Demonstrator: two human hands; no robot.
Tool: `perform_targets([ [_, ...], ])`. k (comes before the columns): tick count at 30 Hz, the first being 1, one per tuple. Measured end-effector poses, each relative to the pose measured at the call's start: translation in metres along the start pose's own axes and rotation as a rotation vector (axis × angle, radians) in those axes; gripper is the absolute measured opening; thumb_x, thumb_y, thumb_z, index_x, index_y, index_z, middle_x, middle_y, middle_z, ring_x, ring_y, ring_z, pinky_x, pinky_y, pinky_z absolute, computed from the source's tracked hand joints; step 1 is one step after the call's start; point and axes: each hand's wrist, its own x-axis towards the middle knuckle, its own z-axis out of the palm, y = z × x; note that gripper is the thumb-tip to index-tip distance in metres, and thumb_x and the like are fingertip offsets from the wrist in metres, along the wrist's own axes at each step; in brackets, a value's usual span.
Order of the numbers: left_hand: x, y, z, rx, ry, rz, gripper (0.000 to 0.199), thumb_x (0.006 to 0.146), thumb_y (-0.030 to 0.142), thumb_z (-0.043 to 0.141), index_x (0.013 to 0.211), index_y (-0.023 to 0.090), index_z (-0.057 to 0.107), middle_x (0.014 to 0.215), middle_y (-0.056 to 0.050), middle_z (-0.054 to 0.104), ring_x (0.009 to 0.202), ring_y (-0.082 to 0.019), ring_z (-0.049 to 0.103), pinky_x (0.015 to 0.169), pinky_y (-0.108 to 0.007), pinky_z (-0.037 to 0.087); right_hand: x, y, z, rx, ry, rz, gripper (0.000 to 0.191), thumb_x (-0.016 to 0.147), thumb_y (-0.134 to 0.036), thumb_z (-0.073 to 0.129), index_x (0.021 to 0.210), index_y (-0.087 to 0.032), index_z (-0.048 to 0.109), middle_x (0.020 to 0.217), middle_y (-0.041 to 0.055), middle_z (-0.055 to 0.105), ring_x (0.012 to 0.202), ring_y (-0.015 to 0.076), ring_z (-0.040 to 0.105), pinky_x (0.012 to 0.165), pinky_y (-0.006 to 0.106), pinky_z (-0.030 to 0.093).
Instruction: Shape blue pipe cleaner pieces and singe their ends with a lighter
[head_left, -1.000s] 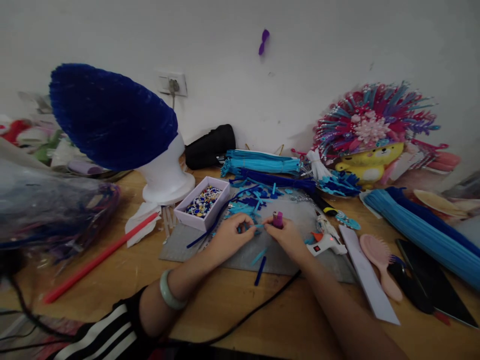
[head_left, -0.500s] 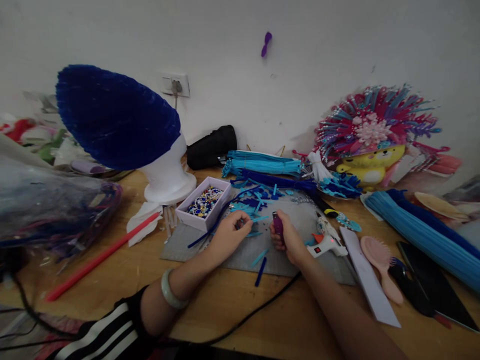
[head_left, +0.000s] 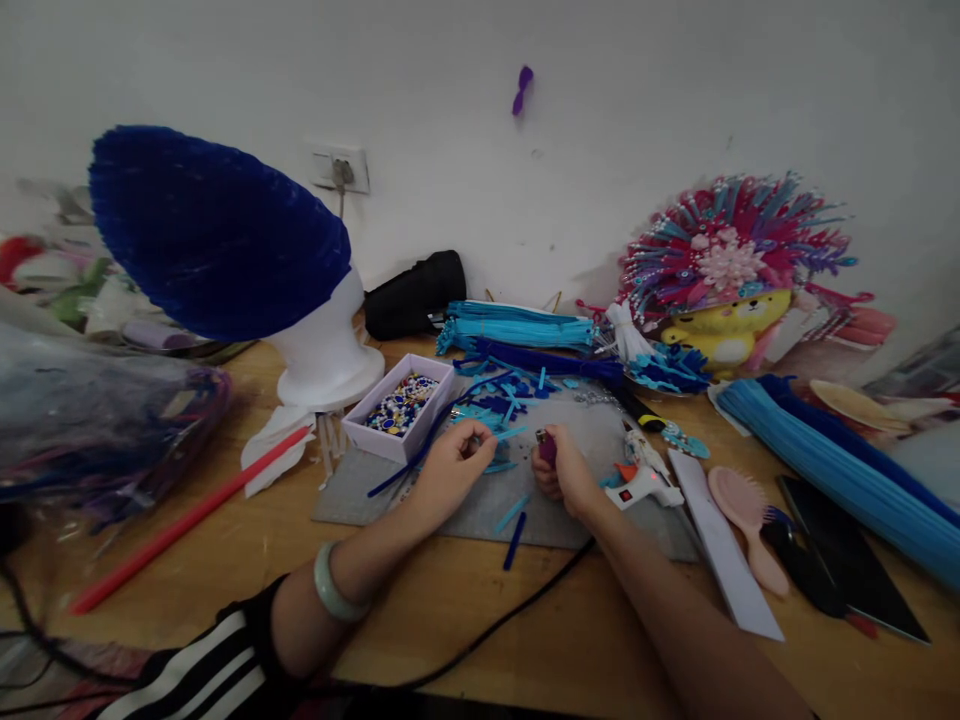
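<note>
Nearest: a black cable [head_left: 484, 639] is crossing the bare tabletop [head_left: 420, 600]; a dark-blue strip [head_left: 514, 541] is overlapping the mat's [head_left: 345, 492] front edge. Beyond, the left hand [head_left: 456, 462] is pinching a light-blue strip [head_left: 513, 433] in its grip; the right hand's [head_left: 566, 468] grip is wrapping round a purple lighter [head_left: 547, 448]. The light-blue strip is lying left of the lighter, long axis pointing rightward at its top, free end near but apart; the left hand is nearer. Fingers are hiding the strip's held end, the right fist most of the lighter; can't tell if a flame is burning. Farther, a bead box [head_left: 390, 443] is sitting past the left hand; scraps behind are blurring together.
</note>
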Motion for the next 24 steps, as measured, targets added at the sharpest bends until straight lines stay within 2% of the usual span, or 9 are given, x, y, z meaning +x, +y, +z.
perform_targets([
  [5, -0.001, 0.000, 0.001, 0.013, -0.028, -0.001, 0.019, 0.077, 0.037, 0.054, 0.067, 0.020, 0.052, 0.062, 0.005, 0.046, 0.059, -0.013, 0.044, 0.057, -0.025, 0.036, -0.014, -0.009, 0.016, -0.027, 0.129, -0.004, 0.060, 0.096, -0.054, 0.015, 0.047, -0.022, 0.028, 0.039, -0.0060, 0.016, 0.036, 0.0071, 0.007, 0.035, 0.019, 0.007],
  [11, -0.002, 0.002, 0.001, 0.025, -0.055, -0.009, 0.020, 0.077, 0.038, 0.053, 0.068, 0.021, 0.051, 0.062, 0.005, 0.046, 0.059, -0.013, 0.045, 0.058, -0.026, 0.036, -0.021, -0.016, 0.024, -0.061, 0.184, 0.017, 0.058, 0.097, -0.042, 0.014, 0.045, -0.022, 0.028, 0.040, -0.0051, 0.018, 0.036, 0.0073, 0.009, 0.036, 0.019, 0.008],
  [16, -0.002, 0.001, 0.000, 0.023, -0.050, 0.002, 0.019, 0.078, 0.037, 0.054, 0.068, 0.020, 0.052, 0.062, 0.005, 0.047, 0.058, -0.013, 0.046, 0.058, -0.026, 0.037, -0.018, -0.015, 0.023, -0.047, 0.130, 0.047, 0.057, 0.097, -0.045, 0.013, 0.046, -0.022, 0.027, 0.038, -0.0053, 0.017, 0.035, 0.0072, 0.008, 0.036, 0.020, 0.007],
  [22, -0.001, -0.001, 0.000, 0.021, -0.038, 0.006, 0.019, 0.077, 0.037, 0.054, 0.068, 0.021, 0.052, 0.062, 0.005, 0.046, 0.058, -0.013, 0.044, 0.058, -0.026, 0.036, -0.012, -0.008, 0.016, -0.106, 0.128, -0.012, 0.055, 0.095, -0.048, 0.018, 0.047, -0.024, 0.031, 0.038, -0.0051, 0.019, 0.036, 0.0082, 0.011, 0.034, 0.020, 0.010],
  [24, -0.001, -0.001, 0.000, 0.020, -0.039, 0.003, 0.019, 0.077, 0.037, 0.054, 0.068, 0.021, 0.052, 0.062, 0.005, 0.046, 0.058, -0.013, 0.044, 0.057, -0.026, 0.036, -0.008, -0.005, 0.012, -0.141, 0.073, -0.055, 0.056, 0.094, -0.054, 0.020, 0.049, -0.024, 0.032, 0.039, -0.0054, 0.019, 0.036, 0.0089, 0.013, 0.034, 0.021, 0.011],
])
